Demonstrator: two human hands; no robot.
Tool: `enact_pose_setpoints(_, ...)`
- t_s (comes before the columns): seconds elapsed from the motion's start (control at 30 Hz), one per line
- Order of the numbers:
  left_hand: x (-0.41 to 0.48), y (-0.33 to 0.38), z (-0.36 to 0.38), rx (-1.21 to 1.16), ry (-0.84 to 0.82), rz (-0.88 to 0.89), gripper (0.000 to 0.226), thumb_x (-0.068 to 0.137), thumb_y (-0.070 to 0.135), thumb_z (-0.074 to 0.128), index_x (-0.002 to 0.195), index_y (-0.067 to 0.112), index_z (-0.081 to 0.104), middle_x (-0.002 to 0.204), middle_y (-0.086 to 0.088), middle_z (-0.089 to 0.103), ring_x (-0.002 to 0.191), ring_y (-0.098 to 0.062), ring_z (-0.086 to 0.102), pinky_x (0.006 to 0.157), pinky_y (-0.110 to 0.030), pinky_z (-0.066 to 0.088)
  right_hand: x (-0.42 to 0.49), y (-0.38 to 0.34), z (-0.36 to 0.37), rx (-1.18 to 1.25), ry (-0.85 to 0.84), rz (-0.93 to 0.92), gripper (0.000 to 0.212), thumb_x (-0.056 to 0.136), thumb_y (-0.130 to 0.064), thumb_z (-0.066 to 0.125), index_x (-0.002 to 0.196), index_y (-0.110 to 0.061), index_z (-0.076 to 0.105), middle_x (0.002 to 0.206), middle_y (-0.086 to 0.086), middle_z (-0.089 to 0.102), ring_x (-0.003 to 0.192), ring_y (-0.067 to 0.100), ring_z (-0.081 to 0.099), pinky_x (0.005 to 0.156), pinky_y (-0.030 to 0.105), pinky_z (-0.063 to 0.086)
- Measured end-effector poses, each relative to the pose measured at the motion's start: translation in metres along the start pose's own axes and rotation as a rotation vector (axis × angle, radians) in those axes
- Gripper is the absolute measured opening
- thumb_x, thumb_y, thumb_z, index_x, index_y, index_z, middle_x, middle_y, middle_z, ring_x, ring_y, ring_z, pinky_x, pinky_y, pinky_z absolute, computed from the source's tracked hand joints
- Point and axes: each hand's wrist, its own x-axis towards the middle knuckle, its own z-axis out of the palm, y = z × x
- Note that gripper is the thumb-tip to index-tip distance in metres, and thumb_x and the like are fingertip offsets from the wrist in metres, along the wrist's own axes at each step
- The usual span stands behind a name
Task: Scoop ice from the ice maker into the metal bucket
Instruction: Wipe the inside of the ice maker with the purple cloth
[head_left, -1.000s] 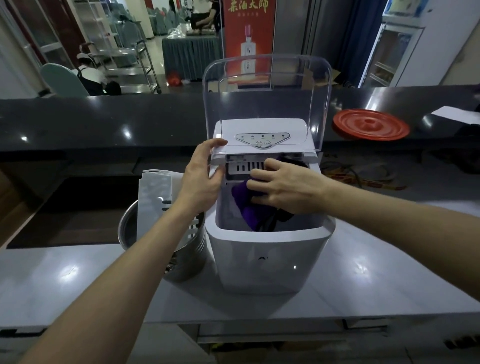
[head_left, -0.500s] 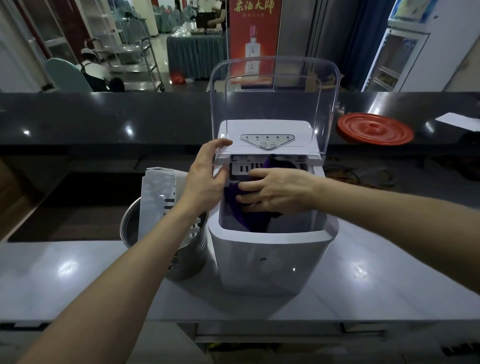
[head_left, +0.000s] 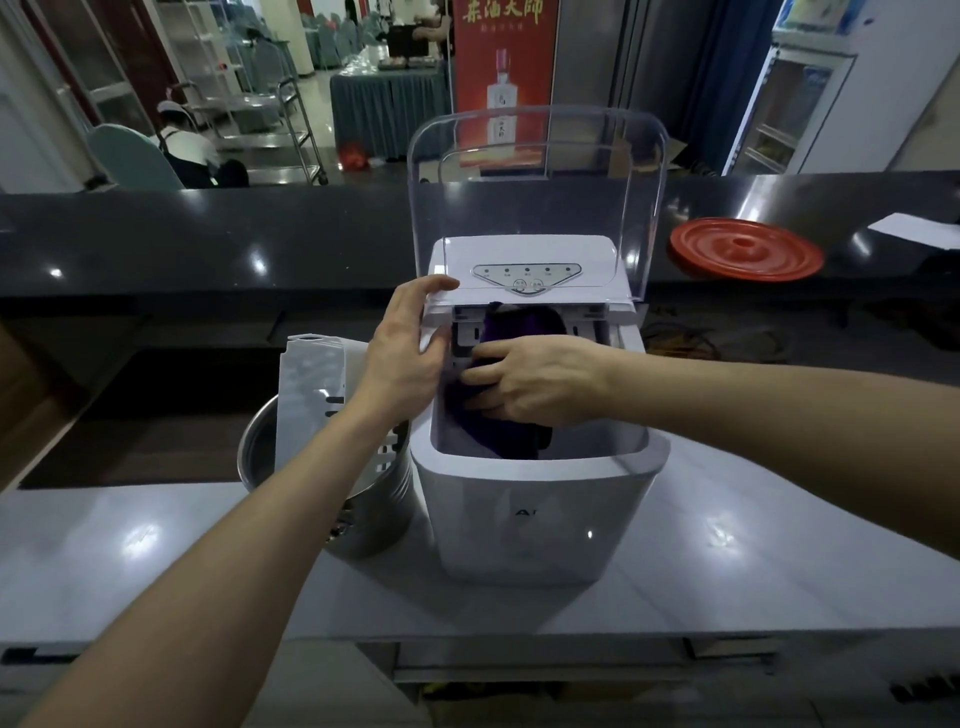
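Note:
A white ice maker (head_left: 540, 514) stands on the grey counter with its clear lid (head_left: 535, 171) raised upright. My left hand (head_left: 405, 358) holds the left edge of its top panel, thumb over the corner. My right hand (head_left: 530, 382) reaches into the open compartment and presses a purple cloth (head_left: 498, 436) against the inside. No ice shows in the compartment. To the left, touching the machine, stands the metal bucket (head_left: 379, 509), with a white slotted plastic basket (head_left: 311, 395) propped upright in it.
A red round lid (head_left: 745, 249) lies on the raised black bar counter (head_left: 208, 239) behind the machine. A white paper (head_left: 919, 228) lies at the far right of that ledge. Cables (head_left: 701, 338) sit behind the ice maker. The grey counter (head_left: 753, 566) extends to both sides.
My right hand has slid the purple cloth a little to the left and higher inside the compartment. My left hand has kept its hold on the panel edge.

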Motion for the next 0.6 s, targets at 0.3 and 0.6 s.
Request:
enact_pose_setpoints(0.3,-0.001,0.0,0.001,0.002,-0.008,0.001,0.052,0.103,0.007,0.058,0.144,0.039,0.05,0.147,0.015,0.052,0.135,-0.011,0.055,0.111,-0.048,0.053,-0.037,-0.005,-0.003,0.068,0.098,0.059,0.022,0.095,-0.019,0.064,0.082,-0.017,0.081,0.095,-0.002,0.075,0.118,0.025,0.06,0.11,0.043,0.046)
enact_pose_setpoints(0.6,0.001,-0.003,-0.002,0.004,-0.017,0.007,0.05,0.104,0.008,0.061,0.144,0.038,0.052,0.146,0.014,0.052,0.133,-0.012,0.056,0.11,-0.047,0.054,-0.03,-0.006,-0.006,0.229,0.053,0.207,0.03,0.099,-0.019,0.054,0.084,-0.019,0.08,0.098,-0.006,0.074,0.118,0.022,0.059,0.114,0.041,0.041)
